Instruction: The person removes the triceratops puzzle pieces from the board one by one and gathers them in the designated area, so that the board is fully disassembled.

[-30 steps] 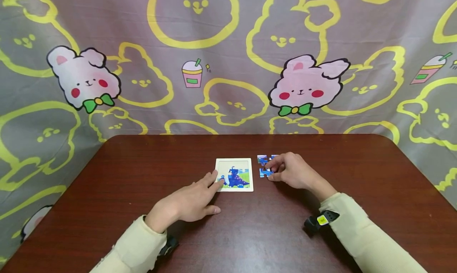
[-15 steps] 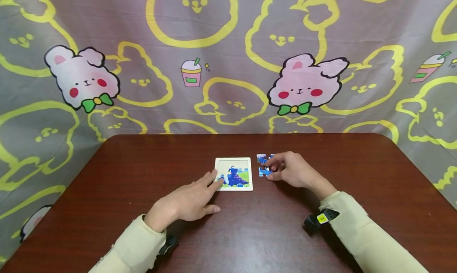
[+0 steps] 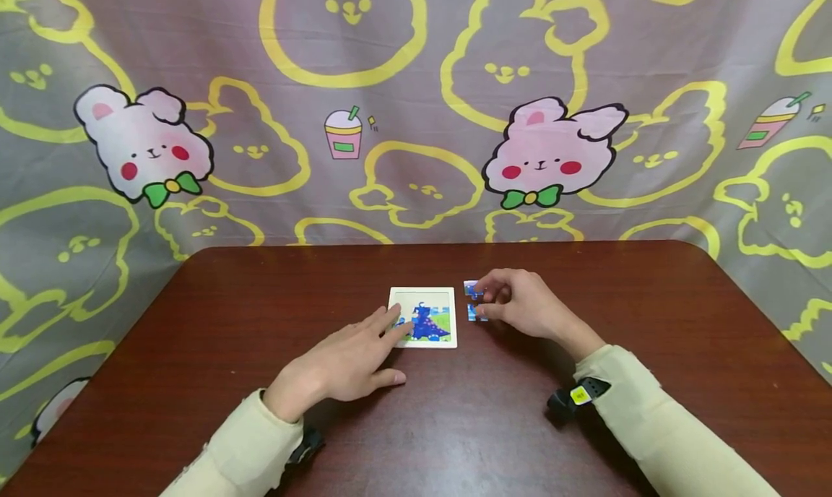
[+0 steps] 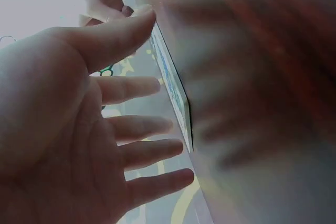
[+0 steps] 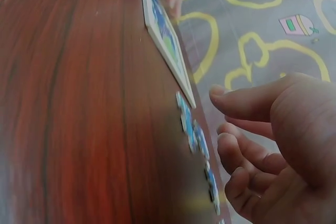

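A square puzzle tray [image 3: 456, 331] with a pale rim lies on the table, its lower part filled by a blue dinosaur picture [image 3: 430, 323]. Along the tray's left side is my left hand [image 3: 347, 360], fingers outstretched, their tips at the rim and picture in the head view. Loose puzzle pieces lie right of the tray, including an upper piece [image 3: 471, 287] and a lower piece [image 3: 476, 313]. Over them hovers my right hand [image 3: 529, 305], thumb and fingers loosely bent. The right wrist view shows nothing between thumb [image 5: 252, 100] and fingers; more pieces [image 5: 211, 184] lie beneath.
The brown wooden table [image 3: 416, 425] has rounded far corners. Behind its far edge hangs a grey curtain [image 3: 416, 107] with yellow outlines and rabbit faces. Black straps with small devices [image 3: 572, 402] sit on both wrists.
My right hand has shifted slightly left and away from me, covering more of the loose pieces. The left hand stays at the tray. The head view has shifted a little.
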`<state>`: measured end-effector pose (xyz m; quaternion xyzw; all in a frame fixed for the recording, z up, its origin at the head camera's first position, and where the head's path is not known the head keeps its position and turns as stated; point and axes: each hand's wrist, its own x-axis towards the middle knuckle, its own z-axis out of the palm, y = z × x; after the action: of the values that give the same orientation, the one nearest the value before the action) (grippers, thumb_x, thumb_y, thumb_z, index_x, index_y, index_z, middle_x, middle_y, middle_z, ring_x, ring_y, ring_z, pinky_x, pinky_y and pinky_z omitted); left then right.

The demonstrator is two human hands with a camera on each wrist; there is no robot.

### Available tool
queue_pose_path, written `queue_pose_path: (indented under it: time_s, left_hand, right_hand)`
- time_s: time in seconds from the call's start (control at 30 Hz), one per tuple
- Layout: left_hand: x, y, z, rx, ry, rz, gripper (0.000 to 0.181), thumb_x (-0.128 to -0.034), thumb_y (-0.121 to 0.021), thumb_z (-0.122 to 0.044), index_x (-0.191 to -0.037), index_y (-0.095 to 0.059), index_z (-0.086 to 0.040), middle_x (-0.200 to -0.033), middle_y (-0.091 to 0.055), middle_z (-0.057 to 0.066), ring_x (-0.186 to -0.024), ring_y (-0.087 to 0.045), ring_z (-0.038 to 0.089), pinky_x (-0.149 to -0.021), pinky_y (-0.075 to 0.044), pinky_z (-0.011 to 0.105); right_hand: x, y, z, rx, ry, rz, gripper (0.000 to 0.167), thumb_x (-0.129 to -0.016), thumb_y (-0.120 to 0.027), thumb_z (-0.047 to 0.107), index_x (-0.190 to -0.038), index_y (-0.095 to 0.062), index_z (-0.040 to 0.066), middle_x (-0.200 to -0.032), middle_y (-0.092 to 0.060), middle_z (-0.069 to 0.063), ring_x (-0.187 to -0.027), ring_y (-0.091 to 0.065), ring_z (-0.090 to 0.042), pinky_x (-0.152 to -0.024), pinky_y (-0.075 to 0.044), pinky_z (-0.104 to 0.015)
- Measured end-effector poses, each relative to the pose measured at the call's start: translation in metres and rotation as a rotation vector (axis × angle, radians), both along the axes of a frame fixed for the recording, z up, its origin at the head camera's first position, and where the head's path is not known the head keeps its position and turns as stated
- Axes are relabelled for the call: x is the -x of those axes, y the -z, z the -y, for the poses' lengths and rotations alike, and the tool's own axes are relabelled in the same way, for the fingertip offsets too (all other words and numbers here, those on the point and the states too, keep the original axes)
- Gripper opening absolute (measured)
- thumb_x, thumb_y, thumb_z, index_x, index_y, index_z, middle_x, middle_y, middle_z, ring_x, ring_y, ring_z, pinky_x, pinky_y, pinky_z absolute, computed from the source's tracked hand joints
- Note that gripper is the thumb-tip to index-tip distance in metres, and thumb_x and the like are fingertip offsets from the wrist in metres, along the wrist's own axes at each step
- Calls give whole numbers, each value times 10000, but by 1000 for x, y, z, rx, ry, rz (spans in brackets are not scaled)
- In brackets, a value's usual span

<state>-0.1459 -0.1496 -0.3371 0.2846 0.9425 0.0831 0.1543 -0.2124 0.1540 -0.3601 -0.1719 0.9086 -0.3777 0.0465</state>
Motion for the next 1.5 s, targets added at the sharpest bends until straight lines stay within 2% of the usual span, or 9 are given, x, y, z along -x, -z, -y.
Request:
queue_pose_path:
  time_s: [0.2, 0.33, 0.47, 0.6, 0.9, 1.17, 1.5]
  left_hand:
    - [6, 0, -7, 8, 19, 25, 729, -1060, -619, -483, -1673, -354, -192, -1789, -194, 124, -1651, -218, 374, -1260, -354, 589]
    - [9, 2, -8, 28, 18, 49, 744, -1060, -603, -510, -1685, -324, -221, -1797, -174, 101, -1653, -212, 368, -1268, -349, 574]
    - [10, 3, -9, 33, 21, 57, 747, -1060, -599, -516, -1689, -315, -231, -1800, -168, 93, -1651, -217, 372, -1270, -347, 571]
    - [11, 4, -9, 31, 25, 64, 750, -1057, -611, -503, -1690, -311, -236, -1802, -156, 90, -1656, -197, 374, -1273, -345, 563]
    - [11, 4, -9, 31, 37, 61, 744, -1058, -620, -487, -1692, -303, -261, -1802, -153, 99, -1662, -170, 376, -1254, -366, 587]
    - [13, 5, -8, 63, 57, 43, 738, -1061, -604, -504, -1693, -296, -277, -1797, -173, 108, -1652, -211, 377, -1230, -392, 603]
    - [13, 7, -4, 41, 94, 18, 732, -1069, -599, -488, -1693, -301, -247, -1791, -181, 133, -1644, -227, 399, -1216, -407, 611]
  right_hand:
    - [-2, -2, 20, 2, -25, -16, 290, -897, -863, 178, -1158, -764, 101, -914, -684, -34, -725, -599, -173, -626, -524, -307]
    - [-1, -1, 35, -7, -75, -22, 296, -898, -863, 181, -1164, -764, 97, -926, -691, -31, -721, -589, -153, -635, -512, -304]
    - [-3, 0, 50, -31, -117, -7, 342, -909, -854, 186, -1226, -758, 101, -1013, -727, -48, -743, -622, -129, -668, -537, -305]
    - [-4, 0, 63, -66, -140, 5, 370, -929, -838, 193, -1276, -748, 105, -1134, -725, -73, -841, -686, -105, -731, -569, -296]
    - [-3, 1, 76, -148, -153, -31, 382, -897, -866, 154, -1257, -768, 71, -1144, -683, -120, -850, -675, -133, -746, -563, -294]
    - [-3, 0, 79, -163, -144, 4, 355, -908, -853, 143, -1248, -761, 97, -1160, -654, -120, -859, -650, -140, -777, -552, -300]
    - [-2, -2, 82, -180, -127, 36, 392, -903, -850, 114, -1278, -738, 96, -1163, -635, -132, -836, -627, -147, -747, -537, -284]
